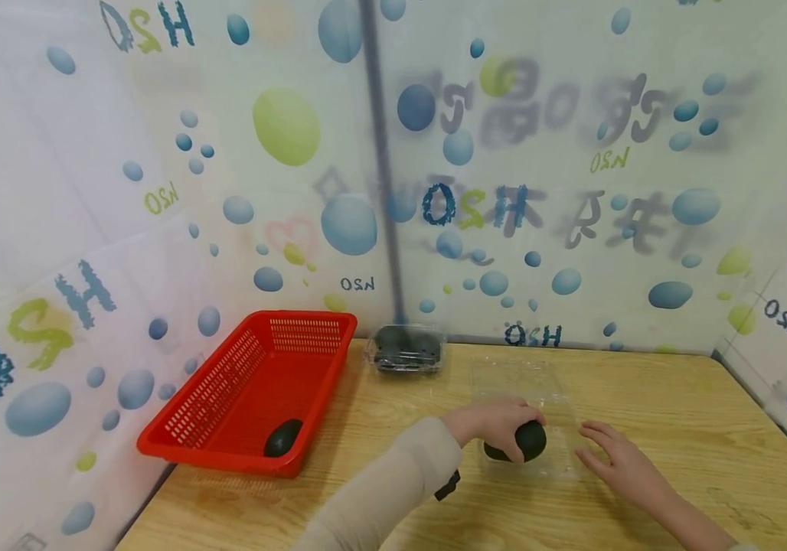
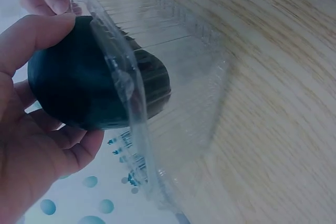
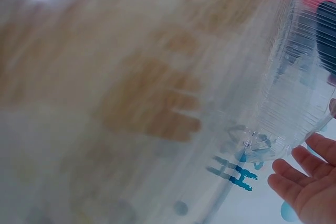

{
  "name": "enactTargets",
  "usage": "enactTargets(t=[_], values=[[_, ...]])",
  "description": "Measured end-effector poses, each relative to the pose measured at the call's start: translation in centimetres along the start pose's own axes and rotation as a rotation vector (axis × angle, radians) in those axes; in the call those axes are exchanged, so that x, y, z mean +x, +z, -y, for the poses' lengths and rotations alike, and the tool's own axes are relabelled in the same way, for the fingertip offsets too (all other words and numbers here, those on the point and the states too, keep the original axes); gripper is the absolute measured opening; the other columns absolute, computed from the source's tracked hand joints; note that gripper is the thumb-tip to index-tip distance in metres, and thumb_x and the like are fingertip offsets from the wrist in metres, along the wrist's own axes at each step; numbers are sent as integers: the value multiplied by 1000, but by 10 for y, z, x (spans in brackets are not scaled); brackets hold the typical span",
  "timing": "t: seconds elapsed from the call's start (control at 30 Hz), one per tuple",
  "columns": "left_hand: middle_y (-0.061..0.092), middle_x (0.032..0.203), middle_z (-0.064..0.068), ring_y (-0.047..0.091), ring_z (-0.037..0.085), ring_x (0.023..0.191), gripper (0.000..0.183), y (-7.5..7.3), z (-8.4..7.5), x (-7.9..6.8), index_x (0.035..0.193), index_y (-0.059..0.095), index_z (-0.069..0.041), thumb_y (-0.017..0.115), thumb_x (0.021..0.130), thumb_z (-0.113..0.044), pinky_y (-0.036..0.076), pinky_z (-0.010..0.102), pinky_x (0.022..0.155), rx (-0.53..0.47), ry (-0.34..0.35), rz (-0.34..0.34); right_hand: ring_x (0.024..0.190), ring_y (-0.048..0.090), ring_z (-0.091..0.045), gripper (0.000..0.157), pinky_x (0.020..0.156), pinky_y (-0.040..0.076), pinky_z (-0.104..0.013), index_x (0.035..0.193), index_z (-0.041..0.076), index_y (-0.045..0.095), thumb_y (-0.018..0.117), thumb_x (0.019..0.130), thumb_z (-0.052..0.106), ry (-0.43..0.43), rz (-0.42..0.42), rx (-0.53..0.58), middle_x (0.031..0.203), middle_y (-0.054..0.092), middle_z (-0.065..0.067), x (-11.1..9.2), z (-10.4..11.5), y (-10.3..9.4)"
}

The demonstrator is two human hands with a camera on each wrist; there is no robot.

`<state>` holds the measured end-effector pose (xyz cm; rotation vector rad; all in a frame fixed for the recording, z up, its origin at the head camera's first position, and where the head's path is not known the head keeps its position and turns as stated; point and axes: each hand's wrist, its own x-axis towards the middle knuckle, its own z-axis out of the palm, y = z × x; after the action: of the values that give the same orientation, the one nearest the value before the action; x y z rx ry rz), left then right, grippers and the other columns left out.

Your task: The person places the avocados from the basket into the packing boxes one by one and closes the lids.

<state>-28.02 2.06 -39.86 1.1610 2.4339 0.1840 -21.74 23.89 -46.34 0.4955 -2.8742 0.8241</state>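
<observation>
My left hand (image 1: 497, 423) grips a dark avocado (image 1: 533, 439) from above, with thumb and fingers round its wide end. In the left wrist view, the avocado's narrower end shows through the wall of a clear plastic clamshell box (image 2: 184, 82). That box (image 1: 559, 453) stands with its lid folded back toward the wall. Beside the box's right edge is my right hand (image 1: 615, 464), its fingers spread and nothing held. The right wrist view has these fingers (image 3: 294, 177) close to the ribbed plastic side.
To the left stands a red slotted basket (image 1: 256, 461) with one dark avocado (image 1: 283, 438) in its near corner. Against the back wall sits another clear clamshell (image 1: 407, 360), lid down over dark avocados. A printed curtain (image 1: 435, 252) borders the wooden table (image 1: 648, 383).
</observation>
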Motion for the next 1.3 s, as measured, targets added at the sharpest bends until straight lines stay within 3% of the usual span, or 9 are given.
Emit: enactTargets(t=[0.33, 0.6, 0.77, 1.0, 1.3], values=[[36, 140, -8, 42, 4, 119, 64, 7, 2, 13, 138, 38, -31, 68, 82, -27, 39, 20, 89, 29, -99, 120, 108, 49, -45, 43, 81, 45, -53, 115, -8, 57, 58, 89, 27, 1, 5, -18, 121, 51, -26, 0, -1, 0], [41, 135, -10, 43, 2, 114, 63, 12, 5, 16, 137, 39, -30, 68, 82, -20, 39, 18, 87, -19, -62, 165, 109, 49, -45, 44, 81, 44, -53, 115, -9, 57, 58, 89, 26, 6, 11, -8, 121, 50, -27, 1, -2, 1], [40, 137, -10, 42, 1, 117, 64, 13, 4, 19, 139, 38, -29, 67, 83, -16, 38, 17, 88, 7, -42, 174, 109, 49, -45, 43, 82, 44, -54, 115, -9, 57, 59, 89, 26, 5, 14, -12, 122, 50, -27, 2, -1, 0], [36, 140, -12, 39, 1, 121, 66, 14, 3, 22, 139, 36, -35, 67, 83, -17, 37, 16, 90, 84, -54, 200, 114, 45, -47, 46, 84, 42, -56, 120, -9, 54, 58, 89, 25, -34, 17, -15, 128, 45, -29, 0, 0, 0], [31, 143, -14, 35, 2, 125, 70, 15, 4, 21, 138, 36, -39, 69, 82, -14, 35, 20, 94, 63, -90, 235, 118, 41, -48, 49, 86, 41, -57, 125, -10, 49, 57, 90, 24, -80, 30, 9, 136, 38, -29, -2, 0, 2]])
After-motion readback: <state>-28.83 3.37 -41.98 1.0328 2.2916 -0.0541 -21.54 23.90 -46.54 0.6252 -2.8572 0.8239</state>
